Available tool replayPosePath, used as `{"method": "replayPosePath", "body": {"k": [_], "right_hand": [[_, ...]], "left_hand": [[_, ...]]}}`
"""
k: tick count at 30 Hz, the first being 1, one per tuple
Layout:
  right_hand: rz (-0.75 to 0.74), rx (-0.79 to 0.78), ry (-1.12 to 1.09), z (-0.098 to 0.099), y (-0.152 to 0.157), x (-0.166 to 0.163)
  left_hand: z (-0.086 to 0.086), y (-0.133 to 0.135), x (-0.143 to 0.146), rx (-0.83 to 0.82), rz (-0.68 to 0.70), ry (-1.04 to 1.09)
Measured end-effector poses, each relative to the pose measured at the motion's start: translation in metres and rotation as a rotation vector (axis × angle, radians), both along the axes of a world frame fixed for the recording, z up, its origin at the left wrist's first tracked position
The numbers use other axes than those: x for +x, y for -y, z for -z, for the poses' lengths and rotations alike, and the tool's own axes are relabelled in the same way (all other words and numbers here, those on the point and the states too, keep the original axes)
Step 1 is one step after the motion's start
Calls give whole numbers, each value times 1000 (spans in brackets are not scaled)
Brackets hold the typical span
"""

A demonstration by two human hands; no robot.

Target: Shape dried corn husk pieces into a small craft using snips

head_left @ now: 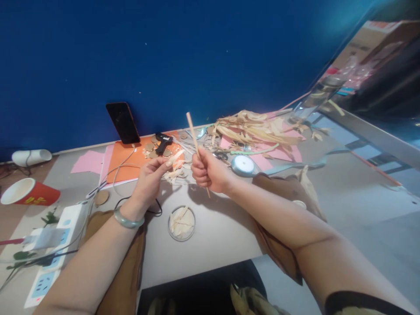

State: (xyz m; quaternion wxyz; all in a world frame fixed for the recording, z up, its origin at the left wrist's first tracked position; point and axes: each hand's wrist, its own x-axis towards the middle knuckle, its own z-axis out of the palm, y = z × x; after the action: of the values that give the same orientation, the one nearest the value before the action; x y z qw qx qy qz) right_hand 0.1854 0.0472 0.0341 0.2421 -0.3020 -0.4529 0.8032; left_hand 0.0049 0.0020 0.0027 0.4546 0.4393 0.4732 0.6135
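My right hand (pixel 207 171) is closed in a fist round a thin wooden stick (pixel 193 133) that points up and away from me. My left hand (pixel 151 175) pinches a small pale strip of dried husk (pixel 175 156) between thumb and fingers, its tip close to the stick. A green bangle (pixel 127 221) circles my left wrist. Below both hands a small round dish (pixel 181 223) holds pale husk pieces on the grey table (pixel 223 227).
A heap of dried husk (pixel 256 127) lies on pink paper at the back. A black glue gun (pixel 163 142) and brown discs rest on orange paper. A phone (pixel 122 122) leans on the blue wall. Ribbon spool (pixel 243 165), red paper cup (pixel 28 192) and power strip (pixel 52 253) sit nearby.
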Motion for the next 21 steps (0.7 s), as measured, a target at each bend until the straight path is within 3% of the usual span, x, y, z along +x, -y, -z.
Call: {"method": "replayPosePath", "body": {"k": [5,7,10,16,19,21], "right_hand": [[-15,420,289,20,9,-10],[-18,505,314,25,11,-11],[-36,428,290,28,12,-12],[-122,45,73,10,8,-7],[-67,-11,-78,0,2,-1],[5,13,-55,2,0,-1]], "left_hand": [[4,1,6,-28,50,-43],[5,2,8,-45,43,-89],[4,2,8,-52,37,-135],[0,0,2,-40,34,-126],[0,-2,-2,-15,-32,-78],[1,-2,-2,7,-57,-58]]}}
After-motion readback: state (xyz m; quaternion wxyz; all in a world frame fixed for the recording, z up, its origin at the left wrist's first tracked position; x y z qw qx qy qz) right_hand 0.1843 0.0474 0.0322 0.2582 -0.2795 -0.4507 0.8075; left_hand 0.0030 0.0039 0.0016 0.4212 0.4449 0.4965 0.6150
